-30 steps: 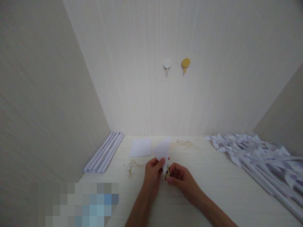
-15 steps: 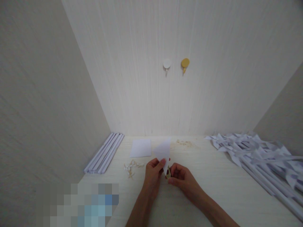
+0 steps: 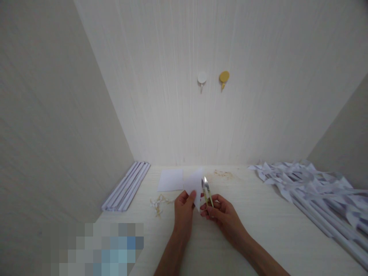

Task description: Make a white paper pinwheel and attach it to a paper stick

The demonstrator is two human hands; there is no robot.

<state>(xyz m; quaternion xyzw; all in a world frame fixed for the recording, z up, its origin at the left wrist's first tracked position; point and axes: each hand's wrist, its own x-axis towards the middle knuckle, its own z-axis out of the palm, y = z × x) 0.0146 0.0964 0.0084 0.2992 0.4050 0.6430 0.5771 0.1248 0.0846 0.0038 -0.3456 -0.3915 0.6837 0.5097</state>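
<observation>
White paper [image 3: 192,184] stood at the centre of my remote feed, tilted up over the pale tabletop [image 3: 270,214], and I took my bearings from it. At its lower part the left hand [image 3: 183,209] pinched it, thumb laid across the face towards me. Just right of the paper, the right hand [image 3: 222,211] grasped small scissors [image 3: 207,184] by their yellowish handles, fingers curled around, silver blades pointing upward with the tips slightly parted. From my station I could not tell whether a blade touched the paper's right edge or merely stood beside it.

I judged the step in hand to be trimming the paper, with the blades being lined up along that edge. As I read it, the next snip called for spreading the blades, bringing the edge between them, and keeping the left thumb off the cutting line; so thin a piece would probably bend unless held firmly.

A flat white sheet [image 3: 170,180] lay just left of the paper, short pale sticks [image 3: 158,205] lay left and nearer me, and rolled paper tubes [image 3: 126,186] lay well to its left.
</observation>
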